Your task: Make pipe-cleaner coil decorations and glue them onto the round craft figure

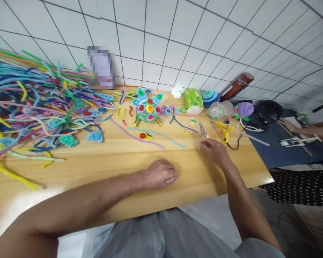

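Note:
My left hand (160, 174) rests on the wooden table with its fingers curled in, and nothing shows in it. My right hand (216, 152) is closed, thumb and fingers drawn together just in front of the scissors (203, 130); whatever lies between the fingertips is too small to make out. Behind my left hand stands a round figure (148, 108) with blue ears, yellow feet and coloured discs. Between them lie a purple pipe cleaner (137, 134), a light blue pipe cleaner (157, 134) and a yellow loop with a red disc (142, 135).
A large heap of pipe cleaners (43, 104) covers the table's left side. On the right lie a yellow glue gun (225, 132) with its cord, a green ball (193, 99) and a red flask (238, 86). Another person's hands (289, 126) are at the dark table (274, 152).

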The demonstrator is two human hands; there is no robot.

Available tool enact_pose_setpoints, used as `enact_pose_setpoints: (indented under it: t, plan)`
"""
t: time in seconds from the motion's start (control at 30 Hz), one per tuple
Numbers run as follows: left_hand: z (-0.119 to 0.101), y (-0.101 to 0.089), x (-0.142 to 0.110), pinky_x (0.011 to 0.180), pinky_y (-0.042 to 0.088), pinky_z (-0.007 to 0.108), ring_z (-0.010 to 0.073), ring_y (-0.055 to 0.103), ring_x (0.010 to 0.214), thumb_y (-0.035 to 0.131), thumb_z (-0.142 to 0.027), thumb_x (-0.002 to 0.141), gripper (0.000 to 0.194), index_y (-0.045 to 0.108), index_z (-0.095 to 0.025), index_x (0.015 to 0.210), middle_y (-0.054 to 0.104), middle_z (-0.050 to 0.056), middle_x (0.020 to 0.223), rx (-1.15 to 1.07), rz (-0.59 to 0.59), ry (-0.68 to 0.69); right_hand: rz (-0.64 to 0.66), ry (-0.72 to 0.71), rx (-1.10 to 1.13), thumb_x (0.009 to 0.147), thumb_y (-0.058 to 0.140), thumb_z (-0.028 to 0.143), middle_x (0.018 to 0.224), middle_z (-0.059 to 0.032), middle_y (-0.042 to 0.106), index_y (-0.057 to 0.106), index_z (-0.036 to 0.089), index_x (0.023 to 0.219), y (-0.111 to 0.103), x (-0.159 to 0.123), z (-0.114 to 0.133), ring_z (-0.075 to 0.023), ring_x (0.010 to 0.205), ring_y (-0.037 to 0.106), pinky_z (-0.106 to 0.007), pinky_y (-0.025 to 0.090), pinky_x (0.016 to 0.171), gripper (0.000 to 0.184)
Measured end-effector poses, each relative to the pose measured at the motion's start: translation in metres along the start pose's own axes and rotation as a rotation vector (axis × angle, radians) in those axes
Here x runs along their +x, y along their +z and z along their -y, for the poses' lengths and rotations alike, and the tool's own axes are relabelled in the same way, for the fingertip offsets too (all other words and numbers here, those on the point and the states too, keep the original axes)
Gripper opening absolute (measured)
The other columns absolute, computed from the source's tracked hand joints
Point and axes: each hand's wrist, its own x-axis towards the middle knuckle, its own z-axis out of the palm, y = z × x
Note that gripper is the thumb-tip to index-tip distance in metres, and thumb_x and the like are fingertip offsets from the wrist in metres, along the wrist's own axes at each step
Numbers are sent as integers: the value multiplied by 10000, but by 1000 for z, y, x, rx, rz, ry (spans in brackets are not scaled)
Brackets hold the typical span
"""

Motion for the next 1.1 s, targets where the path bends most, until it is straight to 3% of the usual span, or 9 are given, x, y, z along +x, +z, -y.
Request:
enact_pose_setpoints:
  t: [0.17, 0.3, 0.47, 0.57, 0.77, 0.87, 1.0, 1.1]
  plan:
    - [1, 0, 0, 710, 452, 319, 169, 667, 743, 503, -286, 1051, 297, 665, -179, 826, 720, 31, 777, -18, 22, 3, 71, -5, -144, 913, 562, 281, 948, -90, 761, 679, 211, 881, 17, -14, 4, -233, 885, 697, -338, 483, 771, 140]
    - [2, 4, -1, 712, 455, 316, 170, 672, 756, 510, -286, 1044, 285, 674, -181, 837, 723, 33, 787, -21, 44, -6, 51, 79, -127, 918, 537, 299, 855, -79, 744, 631, 220, 837, 11, -1, 8, -231, 797, 674, -331, 466, 717, 147]
    - [3, 7, -1, 702, 457, 305, 160, 663, 728, 532, -290, 1031, 272, 662, -182, 819, 724, 29, 788, -22, 34, -13, -238, 143, 20, 899, 558, 326, 918, -89, 758, 633, 203, 1056, -21, 46, 7, -245, 817, 690, -352, 502, 768, 213]
    - [3, 7, 0, 683, 458, 312, 166, 667, 718, 536, -283, 1027, 277, 649, -181, 796, 720, 32, 772, -9, 11, 1, -332, 141, -85, 920, 497, 275, 945, -123, 760, 642, 190, 1100, -33, 80, 3, -280, 867, 689, -381, 490, 804, 247]
    - [3, 8, 3, 654, 476, 325, 173, 684, 733, 555, -285, 1005, 254, 670, -195, 798, 742, 25, 791, 17, 23, 37, -260, 250, -330, 970, 499, 351, 874, -163, 711, 652, 188, 1081, -18, 126, -4, -325, 858, 664, -436, 441, 786, 250]
    - [6, 10, 4, 652, 491, 322, 174, 686, 748, 534, -298, 1009, 270, 675, -204, 799, 745, 23, 800, 12, 32, 21, -232, 221, -299, 956, 470, 317, 796, -169, 656, 643, 202, 952, -11, 135, -7, -369, 858, 653, -482, 427, 756, 209]
    - [7, 12, 3, 633, 492, 316, 178, 692, 774, 539, -301, 996, 244, 689, -214, 824, 756, 20, 845, -2, 48, 12, -204, 45, -233, 891, 447, 243, 797, -161, 596, 555, 266, 733, -4, 139, -16, -425, 989, 638, -522, 426, 822, 192]
    - [8, 15, 2, 619, 487, 323, 185, 696, 788, 528, -308, 997, 243, 701, -220, 849, 760, 19, 858, -6, 56, 6, -222, 51, -214, 838, 485, 226, 779, -157, 586, 509, 280, 689, 1, 139, -22, -437, 961, 650, -541, 431, 826, 160]
